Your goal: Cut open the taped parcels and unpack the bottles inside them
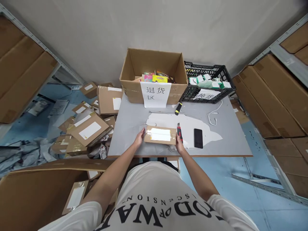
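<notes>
A small taped cardboard parcel [148,139] with white labels on top lies flat near the front edge of the table. My left hand [139,138] grips its left end, thumb along the side. At the right end my right hand [179,146] is closed on the parcel's edge. A red and black utility knife [179,132] is right against that hand; whether the fingers also hold it, I cannot tell. Farther right on the table is a black phone [198,138]. Behind the parcel lies a yellow and black utility knife [178,109].
An open cardboard box [130,91] with colourful packets and a black crate [186,96] with white-green boxes stand at the table's back. A white cable [211,117] and torn white paper [190,123] lie on the tabletop. Parcels [89,130] are heaped left; shelves of cartons [271,96] stand right.
</notes>
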`<state>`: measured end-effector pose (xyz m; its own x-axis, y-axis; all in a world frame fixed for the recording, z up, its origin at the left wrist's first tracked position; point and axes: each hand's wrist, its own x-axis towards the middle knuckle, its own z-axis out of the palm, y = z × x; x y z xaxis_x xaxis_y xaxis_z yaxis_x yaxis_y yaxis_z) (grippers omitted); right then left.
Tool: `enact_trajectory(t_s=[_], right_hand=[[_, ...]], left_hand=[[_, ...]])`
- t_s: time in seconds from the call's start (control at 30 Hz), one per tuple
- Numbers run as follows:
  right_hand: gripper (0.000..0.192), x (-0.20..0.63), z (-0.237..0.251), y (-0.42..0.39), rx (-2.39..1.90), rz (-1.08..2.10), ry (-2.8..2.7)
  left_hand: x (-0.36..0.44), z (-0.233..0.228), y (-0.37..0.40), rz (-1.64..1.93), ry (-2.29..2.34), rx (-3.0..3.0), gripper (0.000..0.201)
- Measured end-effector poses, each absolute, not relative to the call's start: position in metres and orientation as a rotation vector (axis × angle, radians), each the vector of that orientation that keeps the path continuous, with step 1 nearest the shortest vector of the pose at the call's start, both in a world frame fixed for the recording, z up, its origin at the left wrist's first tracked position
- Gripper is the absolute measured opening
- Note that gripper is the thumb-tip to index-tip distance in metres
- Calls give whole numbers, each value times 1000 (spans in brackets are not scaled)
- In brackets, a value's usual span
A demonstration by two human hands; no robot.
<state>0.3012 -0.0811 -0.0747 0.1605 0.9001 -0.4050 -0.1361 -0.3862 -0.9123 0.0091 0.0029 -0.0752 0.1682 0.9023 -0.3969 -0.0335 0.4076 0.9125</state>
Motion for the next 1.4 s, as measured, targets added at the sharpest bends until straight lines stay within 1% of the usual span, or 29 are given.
enact_trajectory(t_s=[0.1, 0.17, 0.23, 0.33, 0.5, 0.67, 0.83, 0.93, 1.13, 1.3, 1.4], right_hand=[[74, 311, -77, -97, -1605, 1297, -882], [81, 312, -78, -107, -1614, 1280, -1075], [83, 307, -78, -112, -1601, 1257, -1219], [72, 295, -78, -111, -1673, 1182, -1280], [51, 284, -77, -102, -1743, 1120, -1227], [38, 294, -53, -93, -1732, 1092, -1325], [41, 304, -15, -75, -1878, 968, -1453], [43, 304, -2, -62, -2056, 856, -1566], [46, 303, -4, -42, -2257, 824, -1661], [47, 307, -20, -33, -2319, 882, -1626], [46, 311, -33, -33, -2261, 902, -1591]], left_hand=[[-16, -84, -16, 778, 1222, 998, 70], [-25, -88, -29, 723, 1196, 1140, 77], [-26, -91, -38, 671, 1165, 1322, 79], [-13, -93, -42, 669, 1196, 1455, 70], [5, -91, -38, 730, 1275, 1451, 54], [2, -63, -38, 705, 1328, 1477, 45], [4, -23, -30, 662, 1511, 1605, 42], [8, -14, -18, 630, 1546, 1636, 40], [9, -25, -1, 639, 1483, 1395, 39], [12, -43, -3, 696, 1402, 1202, 49], [14, -51, -2, 712, 1390, 1160, 54]])
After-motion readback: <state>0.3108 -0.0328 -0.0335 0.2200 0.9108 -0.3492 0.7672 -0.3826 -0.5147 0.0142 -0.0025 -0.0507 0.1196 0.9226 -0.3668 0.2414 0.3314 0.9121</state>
